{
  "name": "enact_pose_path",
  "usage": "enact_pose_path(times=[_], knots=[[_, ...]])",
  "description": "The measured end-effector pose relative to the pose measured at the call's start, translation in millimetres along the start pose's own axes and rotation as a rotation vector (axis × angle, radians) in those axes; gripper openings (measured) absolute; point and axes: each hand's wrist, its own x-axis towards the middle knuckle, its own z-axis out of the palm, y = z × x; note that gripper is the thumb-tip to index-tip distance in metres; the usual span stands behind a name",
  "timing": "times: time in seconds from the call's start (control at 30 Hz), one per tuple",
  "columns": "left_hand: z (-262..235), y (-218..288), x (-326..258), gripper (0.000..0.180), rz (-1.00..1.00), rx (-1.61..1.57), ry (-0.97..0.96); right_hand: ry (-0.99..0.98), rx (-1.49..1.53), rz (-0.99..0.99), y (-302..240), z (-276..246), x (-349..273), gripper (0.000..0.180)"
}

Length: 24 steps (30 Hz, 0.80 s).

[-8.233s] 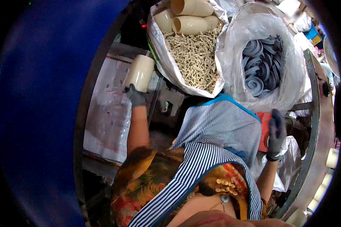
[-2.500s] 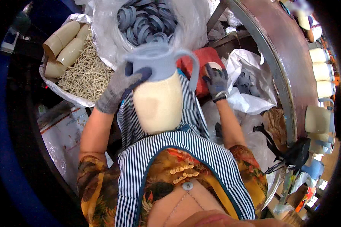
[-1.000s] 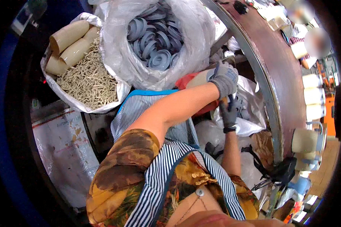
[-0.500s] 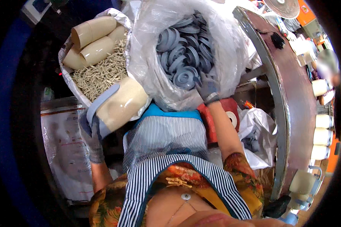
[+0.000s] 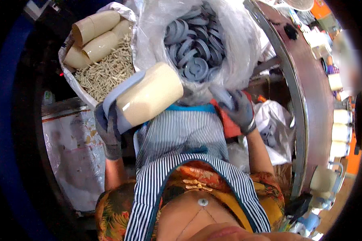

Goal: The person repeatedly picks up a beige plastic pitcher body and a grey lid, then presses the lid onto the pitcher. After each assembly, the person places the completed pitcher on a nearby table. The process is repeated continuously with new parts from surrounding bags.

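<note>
Both hands seemingly grip parts.

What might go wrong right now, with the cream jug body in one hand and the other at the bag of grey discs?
1. The left hand holds the cream jug body tilted, gripped only at its grey end; it might slip.
2. The right hand works at the edge of the thin plastic bag of grey discs; the bag could sag or spill.
3. The jug body hangs near the sack of small sticks and may knock it.

Bright daylight, strong fisheye bending, dark rim; far right perhaps blurred.
</note>
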Motion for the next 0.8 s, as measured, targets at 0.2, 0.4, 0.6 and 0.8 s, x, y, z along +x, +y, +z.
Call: enact_pose_path(times=[0.2, 0.4, 0.6, 0.8], knots=[[13, -11, -21, 0.034, 0.144, -0.126, -0.083, -0.099, 0.284, 0.101, -10, 20, -122, 0.054], [6, -5, -39, 0.037, 0.123, -0.259, -0.210, 0.046, 0.315, 0.222, -1, 28, -120, 0.056], [1, 31, -60, 0.040, 0.036, -0.271, -0.325, 0.017, 0.127, 0.029, -2, 39, -108, 0.060], [-7, 21, -59, 0.043, 0.076, -0.098, -0.345, -0.043, 0.312, 0.031, 8, 34, -111, 0.064]])
